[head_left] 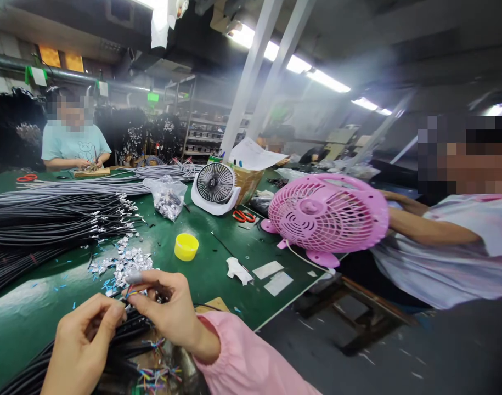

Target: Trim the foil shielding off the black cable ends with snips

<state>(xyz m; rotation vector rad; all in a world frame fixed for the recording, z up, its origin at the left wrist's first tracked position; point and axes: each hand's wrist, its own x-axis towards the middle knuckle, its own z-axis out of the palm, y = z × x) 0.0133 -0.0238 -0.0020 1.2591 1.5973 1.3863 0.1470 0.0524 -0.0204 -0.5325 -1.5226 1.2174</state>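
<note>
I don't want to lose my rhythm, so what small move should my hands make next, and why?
Probably fan the colored wires apart with your right hand: it appears to hold them, your left hand pinches close by, and the wire ends below lie splayed.

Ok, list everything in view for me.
Table: one, green, centre
Black cables: many, black, left and bottom
Grey cables: many, grey, behind black ones
Foil scraps: many, silver, beyond hands
Plastic bag: one, clear, behind scraps
Round tub: one, yellow, centre
Small fan: one, white, before box
Box: one, brown, behind small fan
Large fan: one, pink, table's right edge
Scissors: two, reddish, far left and by small fan
Flat strips: two, pale, near large fan
Ceiling lights: several, white, overhead
Co-workers: at least three, two pale-clothed, left, back, right
Left hand: one, bare, lower left
Right hand: one, bare, pinching coloured wires
</note>
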